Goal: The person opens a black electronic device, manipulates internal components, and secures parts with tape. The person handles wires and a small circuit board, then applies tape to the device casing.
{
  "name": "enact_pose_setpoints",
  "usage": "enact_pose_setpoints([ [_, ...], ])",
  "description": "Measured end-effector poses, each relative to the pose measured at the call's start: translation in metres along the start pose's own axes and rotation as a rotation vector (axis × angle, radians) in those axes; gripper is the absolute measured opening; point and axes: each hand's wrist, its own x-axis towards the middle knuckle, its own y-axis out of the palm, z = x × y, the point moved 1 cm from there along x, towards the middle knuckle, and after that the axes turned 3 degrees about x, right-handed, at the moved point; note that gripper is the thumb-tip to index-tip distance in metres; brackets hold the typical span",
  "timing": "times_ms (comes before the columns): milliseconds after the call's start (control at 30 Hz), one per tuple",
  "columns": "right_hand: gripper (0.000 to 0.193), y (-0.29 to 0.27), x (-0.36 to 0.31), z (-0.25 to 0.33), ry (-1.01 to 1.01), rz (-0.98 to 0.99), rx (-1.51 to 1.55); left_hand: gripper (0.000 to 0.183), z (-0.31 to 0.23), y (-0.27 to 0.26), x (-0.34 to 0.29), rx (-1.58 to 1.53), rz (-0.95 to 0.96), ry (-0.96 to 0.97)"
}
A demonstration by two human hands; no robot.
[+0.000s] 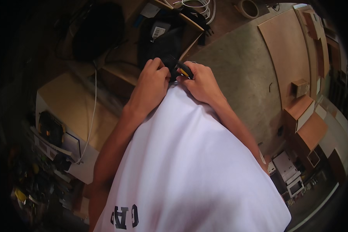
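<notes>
Right hand [202, 82] grips a slim black-and-yellow tool [186, 71], just beyond the white cloth shirt [193, 147]; left hand [150, 86] is curled beside it, its hold I cannot tell. This tool seems light and stiff; its yellow-marked body should give safe hold.

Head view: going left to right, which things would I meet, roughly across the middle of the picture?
Black-and-yellow item on the left → hanging white cord → left hand → right hand, holding a slim black-and-yellow tool → small wooden box.
</notes>
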Motion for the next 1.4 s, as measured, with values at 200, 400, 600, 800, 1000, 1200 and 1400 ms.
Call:
enact_pose_setpoints([
  [200, 0.02, -0.005, -0.001, 0.003, 0.099, -0.051, 0.159, 0.013, 0.002, -0.018, 0.013, -0.335, 0.103, -0.123],
  [400, 0.024, -0.004, -0.003, 0.004, 0.063, -0.125, 0.248, 0.012, 0.014, -0.012, 0.025, -0.125, -0.045, 0.158],
  [600, 0.024, -0.009, -0.005, 0.0, 0.064, -0.1, 0.255, 0.012, 0.014, -0.015, 0.032, -0.224, 0.093, 0.148],
  [800, 0.024, -0.008, -0.005, -0.006, 0.017, -0.166, 0.234, 0.016, 0.017, -0.015, 0.031, -0.271, 0.164, 0.016],
  [1000, 0.02, -0.033, -0.023, -0.004, 0.053, -0.225, 0.144, 0.02, 0.021, -0.011, 0.029, -0.32, 0.185, -0.05],
  [1200, 0.021, -0.021, -0.014, -0.017, -0.108, -0.216, 0.146, 0.021, 0.017, -0.009, 0.028, -0.292, 0.157, -0.082],
  [1400, 0.028, -0.012, -0.005, -0.005, 0.062, -0.047, 0.206, 0.018, 0.021, -0.004, 0.022, -0.163, 0.067, 0.117],
])
